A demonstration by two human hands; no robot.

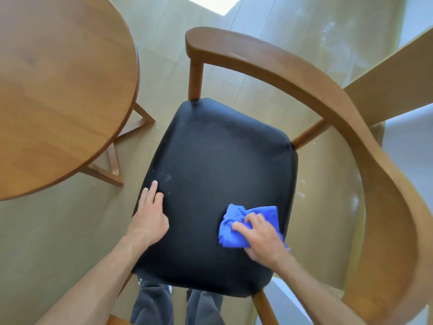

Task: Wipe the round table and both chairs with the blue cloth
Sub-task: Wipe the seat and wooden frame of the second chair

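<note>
R hand (260, 235) is gripping bunched blue cloth (236, 227) w/ curled fingers on chair (218, 184) seat; L hand (150, 216) is resting flat, fingers straight, at seat edge.

The round table (58, 90) ran off the left and top edges, so most of its top went unseen. Beside it, the right hand (260, 238) covered part of the blue cloth (236, 228), and the chair (351, 127) backrest was cut off at the right edge.
</note>
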